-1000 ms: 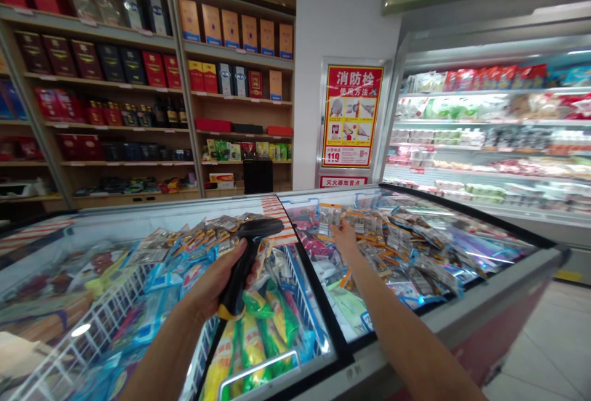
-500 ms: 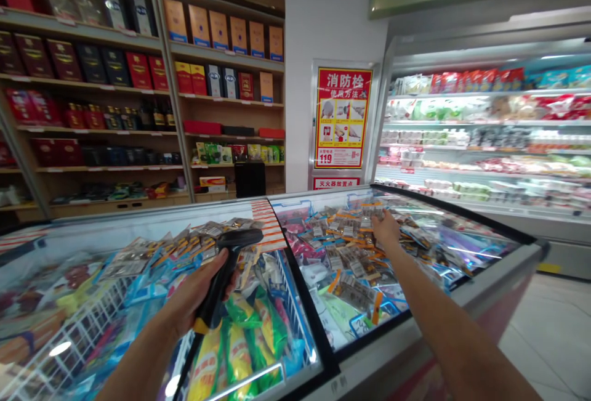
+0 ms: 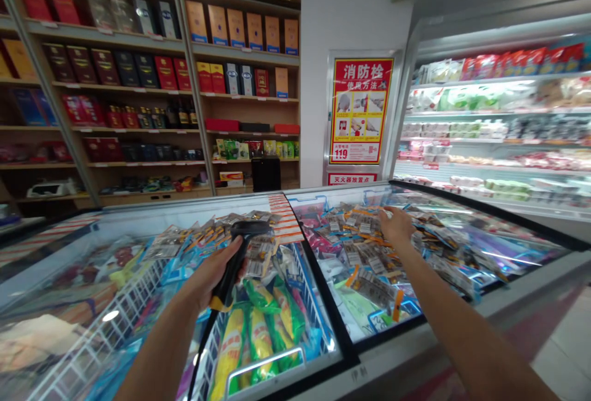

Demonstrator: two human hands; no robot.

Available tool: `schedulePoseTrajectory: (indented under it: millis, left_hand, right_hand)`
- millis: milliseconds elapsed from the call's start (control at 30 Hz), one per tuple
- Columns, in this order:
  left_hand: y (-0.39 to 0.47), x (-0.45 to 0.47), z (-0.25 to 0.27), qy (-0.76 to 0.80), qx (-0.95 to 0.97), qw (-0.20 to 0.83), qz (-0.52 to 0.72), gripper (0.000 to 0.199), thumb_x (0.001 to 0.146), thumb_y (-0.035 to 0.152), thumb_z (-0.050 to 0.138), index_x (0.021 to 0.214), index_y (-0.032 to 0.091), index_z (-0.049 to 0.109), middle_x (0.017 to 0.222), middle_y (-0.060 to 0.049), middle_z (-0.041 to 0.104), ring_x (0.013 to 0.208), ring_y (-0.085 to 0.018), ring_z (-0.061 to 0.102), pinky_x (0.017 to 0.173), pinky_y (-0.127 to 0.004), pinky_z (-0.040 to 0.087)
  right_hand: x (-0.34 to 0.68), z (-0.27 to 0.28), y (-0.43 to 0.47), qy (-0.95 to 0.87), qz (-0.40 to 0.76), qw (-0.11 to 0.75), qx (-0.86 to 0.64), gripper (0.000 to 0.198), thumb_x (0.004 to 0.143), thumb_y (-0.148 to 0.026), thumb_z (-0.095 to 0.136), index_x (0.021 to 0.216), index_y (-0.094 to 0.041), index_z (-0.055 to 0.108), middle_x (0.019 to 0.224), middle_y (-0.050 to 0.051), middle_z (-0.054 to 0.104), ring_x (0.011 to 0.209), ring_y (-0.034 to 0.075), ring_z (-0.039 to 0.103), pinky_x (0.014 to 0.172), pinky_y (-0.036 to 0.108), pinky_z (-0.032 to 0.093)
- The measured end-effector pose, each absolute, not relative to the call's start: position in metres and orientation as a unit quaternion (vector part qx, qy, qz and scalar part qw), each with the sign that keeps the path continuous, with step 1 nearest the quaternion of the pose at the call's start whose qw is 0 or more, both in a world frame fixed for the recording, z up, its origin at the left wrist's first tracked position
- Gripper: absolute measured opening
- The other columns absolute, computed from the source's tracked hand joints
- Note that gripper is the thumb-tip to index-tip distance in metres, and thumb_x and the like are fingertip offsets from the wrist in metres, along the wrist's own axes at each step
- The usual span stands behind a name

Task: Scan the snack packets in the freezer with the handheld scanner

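Note:
My left hand [image 3: 222, 271] is wrapped round a black barcode scanner [image 3: 233, 262] with a yellow band and a trailing cable. The scanner's head points right, above the left side of the freezer. My right hand [image 3: 396, 223] reaches over the right side with finger and thumb a little apart; I see nothing held in it. Beneath it, many small clear-and-orange packets [image 3: 364, 253] lie heaped on the glass. More such packets [image 3: 194, 234] spread along the back of the left side, behind the scanner.
Black frames divide the chest freezer [image 3: 323, 278]. Yellow-green bags [image 3: 258, 333] lie in a white wire basket [image 3: 99, 333] at left. Behind are wooden shelves of boxes [image 3: 237, 71], a red fire-hydrant notice [image 3: 361, 111] and a lit chiller [image 3: 498, 111].
The view has turned slightly left. My right hand has come off the packet it was holding, and its fingers have parted. My left hand still grips the scanner.

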State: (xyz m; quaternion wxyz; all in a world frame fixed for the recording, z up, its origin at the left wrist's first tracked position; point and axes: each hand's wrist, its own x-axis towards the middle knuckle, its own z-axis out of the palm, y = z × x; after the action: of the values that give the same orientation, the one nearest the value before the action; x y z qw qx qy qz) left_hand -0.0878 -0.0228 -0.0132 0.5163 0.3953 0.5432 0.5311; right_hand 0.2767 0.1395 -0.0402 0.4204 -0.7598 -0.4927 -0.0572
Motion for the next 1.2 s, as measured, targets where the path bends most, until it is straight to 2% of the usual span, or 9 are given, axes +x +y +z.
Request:
schedulePoseTrajectory:
  millis: [167, 333, 500, 633, 767, 967, 1100, 1200]
  left_hand:
    - [-0.027, -0.095, -0.006, 0.544, 0.372, 0.494, 0.566, 0.033, 0.068, 0.048, 0.057, 0.066, 0.015, 0.051, 0.049, 0.0, 0.057, 0.039, -0.009, 0.05, 0.037, -0.018, 0.039]
    - [-0.029, -0.095, -0.004, 0.536, 0.371, 0.497, 0.572, 0.034, 0.069, 0.048, 0.057, 0.07, 0.015, 0.053, 0.051, 0.0, 0.058, 0.039, -0.009, 0.05, 0.036, -0.018, 0.038]
    - [-0.03, -0.095, -0.004, 0.532, 0.367, 0.497, 0.579, 0.034, 0.069, 0.049, 0.057, 0.07, 0.015, 0.052, 0.049, 0.0, 0.057, 0.038, -0.009, 0.05, 0.036, -0.018, 0.038]
    - [-0.031, -0.096, -0.003, 0.538, 0.372, 0.488, 0.578, 0.037, 0.066, 0.051, 0.058, 0.067, 0.015, 0.052, 0.048, 0.0, 0.057, 0.037, -0.009, 0.05, 0.034, -0.019, 0.037]
    - [-0.03, -0.099, -0.003, 0.554, 0.38, 0.469, 0.574, 0.038, 0.063, 0.053, 0.059, 0.061, 0.016, 0.049, 0.045, 0.0, 0.055, 0.035, -0.009, 0.048, 0.032, -0.018, 0.035]
    - [-0.027, -0.108, -0.006, 0.59, 0.358, 0.414, 0.593, 0.034, 0.065, 0.05, 0.058, 0.061, 0.018, 0.047, 0.042, 0.003, 0.053, 0.034, -0.009, 0.047, 0.034, -0.019, 0.036]
    - [-0.026, -0.108, -0.006, 0.589, 0.356, 0.419, 0.592, 0.033, 0.065, 0.049, 0.057, 0.059, 0.018, 0.048, 0.041, 0.003, 0.052, 0.033, -0.009, 0.046, 0.033, -0.019, 0.035]
    - [-0.024, -0.106, -0.008, 0.594, 0.364, 0.418, 0.583, 0.034, 0.066, 0.05, 0.056, 0.059, 0.017, 0.05, 0.042, 0.002, 0.053, 0.034, -0.009, 0.047, 0.034, -0.018, 0.034]
  right_hand:
    - [0.181, -0.042, 0.119, -0.656, -0.006, 0.397, -0.642, 0.035, 0.078, -0.039, 0.044, 0.099, -0.017, 0.062, 0.103, 0.01, 0.061, 0.101, 0.025, 0.05, 0.084, 0.038, 0.036]
    - [0.086, -0.054, 0.078, -0.79, 0.059, 0.305, -0.529, 0.04, 0.076, -0.052, 0.045, 0.091, -0.021, 0.065, 0.096, 0.008, 0.063, 0.095, 0.024, 0.053, 0.081, 0.036, 0.037]
    - [0.046, -0.066, 0.051, -0.829, 0.036, 0.276, -0.485, 0.06, 0.066, -0.065, 0.048, 0.107, -0.022, 0.056, 0.109, 0.01, 0.056, 0.103, 0.028, 0.047, 0.084, 0.041, 0.034]
    - [0.043, -0.079, 0.051, -0.851, 0.027, 0.262, -0.454, 0.058, 0.067, -0.064, 0.049, 0.111, -0.026, 0.053, 0.121, 0.009, 0.048, 0.107, 0.028, 0.043, 0.087, 0.045, 0.031]
    - [0.051, -0.082, 0.056, -0.85, 0.037, 0.239, -0.469, 0.051, 0.068, -0.06, 0.051, 0.104, -0.026, 0.057, 0.108, 0.008, 0.055, 0.105, 0.028, 0.045, 0.084, 0.043, 0.033]
    - [0.076, -0.072, 0.066, -0.827, 0.084, 0.196, -0.521, 0.047, 0.062, -0.054, 0.06, 0.095, -0.021, 0.063, 0.103, 0.009, 0.06, 0.102, 0.029, 0.049, 0.081, 0.039, 0.036]
    - [0.076, -0.07, 0.069, -0.824, 0.094, 0.26, -0.494, 0.058, 0.066, -0.053, 0.056, 0.113, -0.02, 0.053, 0.115, 0.01, 0.054, 0.107, 0.026, 0.047, 0.086, 0.038, 0.035]
    - [0.065, -0.069, 0.07, -0.855, 0.081, 0.259, -0.442, 0.053, 0.072, -0.047, 0.052, 0.118, -0.021, 0.049, 0.119, 0.009, 0.053, 0.11, 0.026, 0.045, 0.088, 0.041, 0.033]
